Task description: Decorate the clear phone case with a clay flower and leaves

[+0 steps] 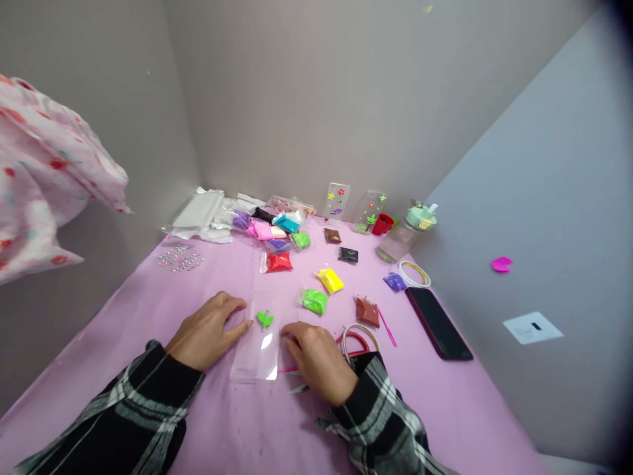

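A clear phone case (257, 353) lies flat on the pink table (208, 422) in front of me, with a small green clay leaf shape (266, 319) stuck near its far end. My left hand (210, 328) rests on the table at the case's left edge, fingers stretched out and touching it. My right hand (319, 359) sits at the case's right edge with its fingers curled in; thin pink and white tools (291, 379) poke out from under it. What the fingers hold is hidden.
Several small bags of coloured clay (277, 262) are scattered across the middle and back. Two decorated clear cases (337, 200) lean on the back wall beside a red cup (382, 224) and a bottle (400, 239). A dark phone (438, 322) lies right. Rhinestone stickers (180, 258) lie left.
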`<state>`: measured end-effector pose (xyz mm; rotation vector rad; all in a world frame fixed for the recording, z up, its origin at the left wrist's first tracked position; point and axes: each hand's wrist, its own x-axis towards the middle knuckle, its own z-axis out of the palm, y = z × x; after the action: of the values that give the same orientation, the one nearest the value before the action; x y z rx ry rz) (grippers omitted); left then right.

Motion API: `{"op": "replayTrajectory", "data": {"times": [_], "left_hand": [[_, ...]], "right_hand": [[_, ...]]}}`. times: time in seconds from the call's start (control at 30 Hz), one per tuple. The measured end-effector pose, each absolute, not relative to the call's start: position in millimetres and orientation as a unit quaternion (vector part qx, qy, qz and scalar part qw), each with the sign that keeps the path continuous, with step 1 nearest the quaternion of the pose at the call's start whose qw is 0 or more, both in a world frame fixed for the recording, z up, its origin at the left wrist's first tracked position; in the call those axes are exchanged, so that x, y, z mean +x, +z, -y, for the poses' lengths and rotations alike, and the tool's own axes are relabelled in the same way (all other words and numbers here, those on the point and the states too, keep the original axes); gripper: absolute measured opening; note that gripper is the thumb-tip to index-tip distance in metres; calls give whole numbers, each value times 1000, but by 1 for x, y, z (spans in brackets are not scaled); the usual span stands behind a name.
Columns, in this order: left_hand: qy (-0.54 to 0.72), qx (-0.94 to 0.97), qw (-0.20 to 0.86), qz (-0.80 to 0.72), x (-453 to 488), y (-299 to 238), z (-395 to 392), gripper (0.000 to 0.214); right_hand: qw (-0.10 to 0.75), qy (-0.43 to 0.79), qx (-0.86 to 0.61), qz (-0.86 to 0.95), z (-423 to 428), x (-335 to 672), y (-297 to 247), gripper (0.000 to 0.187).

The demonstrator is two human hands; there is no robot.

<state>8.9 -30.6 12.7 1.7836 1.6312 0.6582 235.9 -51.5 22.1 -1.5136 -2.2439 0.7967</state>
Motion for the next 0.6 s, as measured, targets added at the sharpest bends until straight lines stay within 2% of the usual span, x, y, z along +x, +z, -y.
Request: {"op": "replayTrajectory", "data": {"times": [0.13, 0.3, 0.5, 0.6], "left_hand": [[302, 640, 413, -574, 14, 10, 29, 36], [351, 580, 539, -499, 23, 14, 31, 51], [394, 468, 671, -418, 28, 26, 37, 42], [391, 434, 700, -412, 29, 31, 41, 38]], "right_hand": [[181, 316, -511, 779, 51, 236, 21, 24], [214, 375, -495, 754, 46, 242, 25, 12], [377, 520, -448, 622, 47, 255, 50, 11], [413, 505, -436, 620, 52, 258, 57, 11]]}}
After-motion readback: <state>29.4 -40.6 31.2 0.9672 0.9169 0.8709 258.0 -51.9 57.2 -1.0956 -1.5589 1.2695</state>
